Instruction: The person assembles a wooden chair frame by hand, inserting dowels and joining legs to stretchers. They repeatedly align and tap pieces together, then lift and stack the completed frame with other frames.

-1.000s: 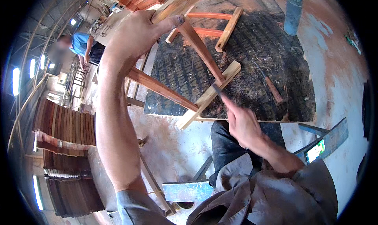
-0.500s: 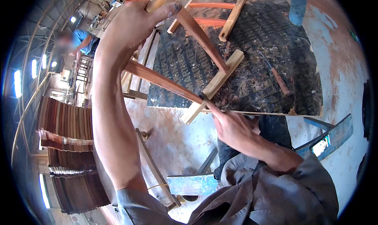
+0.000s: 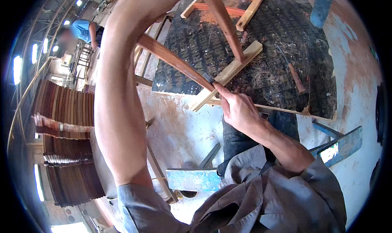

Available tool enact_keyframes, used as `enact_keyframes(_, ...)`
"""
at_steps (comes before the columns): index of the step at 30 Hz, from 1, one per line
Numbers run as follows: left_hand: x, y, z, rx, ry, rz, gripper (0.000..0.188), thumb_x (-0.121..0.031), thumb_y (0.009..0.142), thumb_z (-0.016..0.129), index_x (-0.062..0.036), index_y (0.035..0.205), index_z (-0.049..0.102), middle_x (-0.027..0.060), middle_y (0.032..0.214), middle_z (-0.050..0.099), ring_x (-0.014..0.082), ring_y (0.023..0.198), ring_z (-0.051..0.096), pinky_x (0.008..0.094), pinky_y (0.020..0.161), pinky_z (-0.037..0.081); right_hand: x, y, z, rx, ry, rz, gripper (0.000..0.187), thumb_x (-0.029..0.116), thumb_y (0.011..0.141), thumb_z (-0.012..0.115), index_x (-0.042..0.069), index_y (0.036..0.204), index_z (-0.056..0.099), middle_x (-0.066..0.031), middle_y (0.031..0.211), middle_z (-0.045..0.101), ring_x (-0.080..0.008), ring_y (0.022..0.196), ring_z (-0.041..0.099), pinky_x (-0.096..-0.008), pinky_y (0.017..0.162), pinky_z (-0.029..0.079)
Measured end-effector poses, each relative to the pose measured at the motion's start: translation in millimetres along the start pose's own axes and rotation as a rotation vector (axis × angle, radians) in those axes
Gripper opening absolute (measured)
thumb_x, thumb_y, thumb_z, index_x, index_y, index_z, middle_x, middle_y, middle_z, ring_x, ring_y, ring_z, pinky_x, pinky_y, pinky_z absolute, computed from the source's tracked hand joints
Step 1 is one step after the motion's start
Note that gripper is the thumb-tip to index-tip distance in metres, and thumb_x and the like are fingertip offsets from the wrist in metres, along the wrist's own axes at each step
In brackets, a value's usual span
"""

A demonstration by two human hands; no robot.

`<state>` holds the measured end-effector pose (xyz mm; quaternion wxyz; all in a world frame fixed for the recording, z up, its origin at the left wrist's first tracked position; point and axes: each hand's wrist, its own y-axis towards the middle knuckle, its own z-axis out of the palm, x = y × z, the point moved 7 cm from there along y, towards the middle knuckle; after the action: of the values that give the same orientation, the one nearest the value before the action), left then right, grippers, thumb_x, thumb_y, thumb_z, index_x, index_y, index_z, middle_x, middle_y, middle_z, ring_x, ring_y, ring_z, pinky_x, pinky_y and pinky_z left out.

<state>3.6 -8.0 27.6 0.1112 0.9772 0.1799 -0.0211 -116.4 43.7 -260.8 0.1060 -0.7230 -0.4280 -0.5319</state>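
Observation:
A wooden frame (image 3: 175, 61) is tilted up on the dark-topped workbench (image 3: 281, 86). Two reddish slats run down into its pale bottom rail (image 3: 228, 76). At the upper edge of the picture, my left hand (image 3: 165, 0) is closed round the frame's raised end; most of its fingers are cut off from view. My right hand (image 3: 241, 108) is at the near end of the pale rail, index fingertip against the joint with the nearer slat. Its other fingers curl under. A small dark piece (image 3: 207, 76) shows by that fingertip; its kind is unclear.
Another wooden frame (image 3: 249, 12) with orange-red slats lies at the bench's far side. A wooden-handled tool (image 3: 296, 78) with a thin metal blade rests to the right, below a blue cylinder (image 3: 321, 8). Stacked wood strips (image 3: 65, 106) stand at left; a person (image 3: 85, 31) works beyond.
My left hand has risen toward the upper edge, mostly leaving the picture. The view has shifted slightly. My right fingertip stays at the joint, and the dark piece beside it shows more clearly.

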Motion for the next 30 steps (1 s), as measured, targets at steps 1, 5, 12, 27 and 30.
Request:
enact_keyframes(1, 0, -4, -4, 0.036, -0.025, 0.026, 0.076, -0.071, 0.088, 0.067, 0.0040, 0.100, 0.074, 0.0243, 0.081, 0.072, 0.0327, 0.083, 0.075, 0.0458, 0.077, 0.055, 5, 3, -2, 0.007, -0.005, -0.006, 0.048, -0.004, 0.093, 0.058, -0.004, 0.141, 0.056, -0.0289, 0.073, 0.064, -0.0408, 0.068, 0.071, -0.0455, 0.057, 0.053)
enact_keyframes(5, 14, 15, -4, -0.047, 0.114, 0.029, 0.071, -0.069, 0.088, 0.067, 0.0015, 0.098, 0.072, 0.0267, 0.093, 0.074, 0.0379, 0.093, 0.074, 0.0483, 0.084, 0.056, 33, -51, -22, 0.078, -0.064, 0.036, 0.057, -0.006, 0.092, 0.058, 0.000, 0.148, 0.051, -0.0253, 0.083, 0.067, -0.0420, 0.080, 0.070, -0.0487, 0.071, 0.054)
enact_keyframes(12, 6, 9, -1, 0.015, 0.074, 0.019, 0.070, -0.067, 0.089, 0.067, 0.0008, 0.107, 0.075, 0.0263, 0.100, 0.075, 0.0385, 0.099, 0.074, 0.0467, 0.088, 0.055, 30, -48, 9, 0.100, -0.084, 0.034, 0.057, 0.000, 0.094, 0.060, 0.001, 0.149, 0.048, -0.0258, 0.077, 0.065, -0.0395, 0.064, 0.068, -0.0493, 0.060, 0.055)
enact_keyframes(27, 0, -8, -6, 0.065, 0.039, 0.076, 0.068, -0.062, 0.093, 0.064, 0.0053, 0.096, 0.076, 0.0256, 0.087, 0.074, 0.0338, 0.085, 0.075, 0.0456, 0.084, 0.057, 18, -7, 40, 0.134, -0.057, 0.128, 0.068, -0.005, 0.091, 0.059, 0.006, 0.156, 0.043, -0.0278, 0.085, 0.067, -0.0432, 0.075, 0.069, -0.0520, 0.067, 0.053)
enact_keyframes(30, 8, -4, -2, 0.009, 0.033, 0.025, 0.068, -0.061, 0.092, 0.064, 0.0060, 0.095, 0.075, 0.0260, 0.087, 0.073, 0.0353, 0.089, 0.074, 0.0455, 0.085, 0.056, 32, -42, 15, 0.097, -0.132, -0.017, 0.064, -0.003, 0.093, 0.060, 0.003, 0.155, 0.041, -0.0295, 0.079, 0.065, -0.0433, 0.068, 0.068, -0.0498, 0.061, 0.055)
